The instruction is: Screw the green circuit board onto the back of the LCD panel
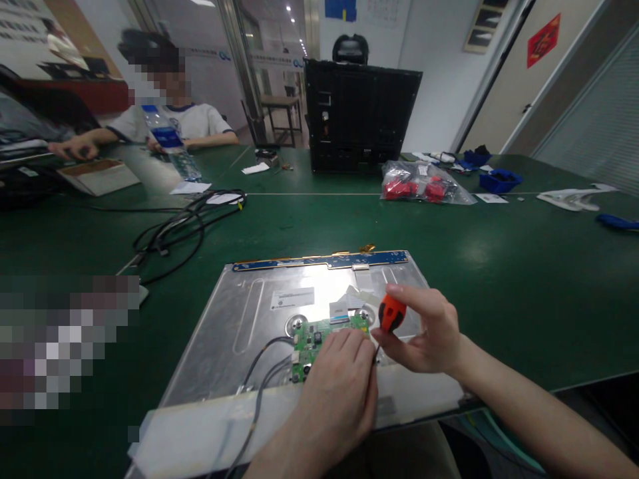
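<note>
A silver LCD panel [239, 299] lies back side up at the table's front edge, with a blue strip board [319, 261] along its far side. On its middle sits a green circuit board [319, 327], joined by a flat ribbon cable [339, 312] and dark cables [264, 389]. My left hand [339, 376] is closed over the board's right part, fingers together; its fingertips are hidden. Thumb and fingers of my right hand [432, 332] grip the orange-and-black handle of a screwdriver [392, 313]. The shaft slants down beside my left fingers; its tip is hidden.
Coiled black cables [192, 219] lie on the green table [289, 223] to the left. Farther back stand a black monitor [362, 116], a water bottle [172, 146] and a bag of red parts [424, 185]. Another person [172, 123] sits across at the far left, near an open box [100, 176].
</note>
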`<state>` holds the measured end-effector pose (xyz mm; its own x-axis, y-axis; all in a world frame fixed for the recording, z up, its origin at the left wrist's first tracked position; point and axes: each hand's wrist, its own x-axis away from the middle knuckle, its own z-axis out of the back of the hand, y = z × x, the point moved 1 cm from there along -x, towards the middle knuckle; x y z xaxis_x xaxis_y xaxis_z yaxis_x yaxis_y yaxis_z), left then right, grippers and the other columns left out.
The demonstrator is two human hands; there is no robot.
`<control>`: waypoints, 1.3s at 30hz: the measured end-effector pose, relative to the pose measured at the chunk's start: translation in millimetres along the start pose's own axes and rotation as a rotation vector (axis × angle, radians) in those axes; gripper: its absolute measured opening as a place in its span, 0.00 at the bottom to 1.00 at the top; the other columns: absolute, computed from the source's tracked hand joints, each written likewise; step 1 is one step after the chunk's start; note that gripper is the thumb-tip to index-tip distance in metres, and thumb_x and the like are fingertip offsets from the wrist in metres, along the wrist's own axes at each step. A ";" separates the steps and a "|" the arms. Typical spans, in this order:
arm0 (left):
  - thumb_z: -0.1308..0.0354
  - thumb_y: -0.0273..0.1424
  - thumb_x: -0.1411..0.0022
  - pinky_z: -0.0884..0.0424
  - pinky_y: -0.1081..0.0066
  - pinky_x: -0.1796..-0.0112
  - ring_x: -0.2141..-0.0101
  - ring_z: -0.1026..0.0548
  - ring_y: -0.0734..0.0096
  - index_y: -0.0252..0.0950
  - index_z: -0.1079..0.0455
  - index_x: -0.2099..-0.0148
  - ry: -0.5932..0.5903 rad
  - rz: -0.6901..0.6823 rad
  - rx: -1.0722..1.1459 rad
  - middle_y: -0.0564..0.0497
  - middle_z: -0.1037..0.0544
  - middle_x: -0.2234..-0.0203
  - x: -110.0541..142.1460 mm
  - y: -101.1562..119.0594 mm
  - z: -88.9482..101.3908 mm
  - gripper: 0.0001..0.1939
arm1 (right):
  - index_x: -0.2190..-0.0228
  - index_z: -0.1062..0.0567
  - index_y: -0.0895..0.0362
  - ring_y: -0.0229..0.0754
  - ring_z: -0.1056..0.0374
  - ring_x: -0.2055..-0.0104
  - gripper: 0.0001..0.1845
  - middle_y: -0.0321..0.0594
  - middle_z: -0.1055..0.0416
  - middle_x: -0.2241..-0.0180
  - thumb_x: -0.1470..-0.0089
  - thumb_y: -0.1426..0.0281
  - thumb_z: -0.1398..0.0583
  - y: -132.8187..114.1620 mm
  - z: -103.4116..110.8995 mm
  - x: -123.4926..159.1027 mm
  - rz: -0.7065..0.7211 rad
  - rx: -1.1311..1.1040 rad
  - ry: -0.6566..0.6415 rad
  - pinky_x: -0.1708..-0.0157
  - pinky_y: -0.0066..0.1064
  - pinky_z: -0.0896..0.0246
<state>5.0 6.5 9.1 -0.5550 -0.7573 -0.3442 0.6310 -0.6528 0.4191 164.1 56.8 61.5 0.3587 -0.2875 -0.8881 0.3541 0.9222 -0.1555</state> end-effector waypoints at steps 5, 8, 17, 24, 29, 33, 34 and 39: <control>0.51 0.20 0.37 0.28 0.54 0.58 0.61 0.30 0.54 0.36 0.37 0.58 -0.024 0.002 -0.009 0.45 0.28 0.63 0.8 -0.7 -2.1 0.08 | 0.39 0.39 0.57 0.38 0.33 0.79 0.34 0.32 0.29 0.73 0.47 0.76 0.43 -1.0 0.7 1.5 -0.028 -0.040 0.011 0.82 0.28 0.34; 0.50 0.20 0.37 0.28 0.53 0.58 0.60 0.31 0.54 0.36 0.37 0.58 -0.031 0.000 -0.020 0.45 0.28 0.63 1.0 -0.9 -3.1 0.08 | 0.39 0.40 0.58 0.38 0.33 0.77 0.36 0.34 0.29 0.70 0.51 0.76 0.44 0.0 -0.1 6.3 -0.035 -0.102 0.013 0.81 0.28 0.33; 0.51 0.20 0.37 0.28 0.53 0.58 0.60 0.30 0.53 0.36 0.37 0.58 0.008 -0.019 -0.010 0.44 0.28 0.63 1.2 -1.0 -0.6 0.08 | 0.39 0.40 0.58 0.39 0.33 0.77 0.31 0.33 0.30 0.72 0.42 0.72 0.40 3.4 -3.0 7.0 -0.006 -0.150 0.027 0.80 0.30 0.34; 0.51 0.20 0.37 0.28 0.53 0.57 0.60 0.30 0.53 0.36 0.38 0.58 0.001 -0.017 0.004 0.44 0.27 0.62 1.1 -0.3 -1.5 0.08 | 0.40 0.38 0.58 0.38 0.33 0.77 0.28 0.33 0.27 0.73 0.40 0.73 0.41 -2.0 0.8 -2.7 -0.027 -0.052 -0.003 0.79 0.29 0.35; 0.51 0.20 0.37 0.28 0.53 0.58 0.60 0.31 0.53 0.36 0.37 0.58 -0.037 -0.001 -0.006 0.45 0.28 0.63 0.0 -0.6 -1.4 0.07 | 0.40 0.38 0.58 0.39 0.34 0.78 0.32 0.33 0.30 0.73 0.46 0.75 0.43 -0.8 0.6 4.7 -0.045 -0.106 0.019 0.80 0.30 0.35; 0.51 0.20 0.36 0.28 0.53 0.58 0.61 0.31 0.54 0.36 0.37 0.60 -0.038 -0.008 -0.021 0.45 0.29 0.64 -0.1 -0.4 -1.1 0.07 | 0.40 0.39 0.59 0.39 0.31 0.75 0.32 0.38 0.30 0.67 0.47 0.74 0.45 2.9 -1.4 10.5 -0.063 -0.162 0.036 0.78 0.31 0.32; 0.51 0.20 0.37 0.28 0.53 0.58 0.61 0.31 0.54 0.36 0.37 0.60 -0.033 -0.011 -0.020 0.45 0.29 0.64 0.1 -0.3 -1.0 0.07 | 0.40 0.38 0.59 0.40 0.31 0.74 0.32 0.38 0.30 0.67 0.47 0.73 0.45 3.5 -1.8 10.5 -0.056 -0.170 0.035 0.78 0.32 0.32; 0.51 0.20 0.37 0.28 0.53 0.59 0.61 0.31 0.54 0.35 0.37 0.58 0.027 -0.029 -0.012 0.44 0.28 0.63 1.2 -0.4 -1.5 0.07 | 0.40 0.38 0.56 0.40 0.34 0.77 0.29 0.33 0.31 0.74 0.41 0.66 0.40 1.7 -0.5 3.8 0.008 -0.065 0.021 0.80 0.30 0.35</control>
<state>4.9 5.9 7.3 -0.5587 -0.7378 -0.3788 0.6212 -0.6749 0.3982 165.6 57.4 57.6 0.3425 -0.2749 -0.8984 0.2940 0.9396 -0.1754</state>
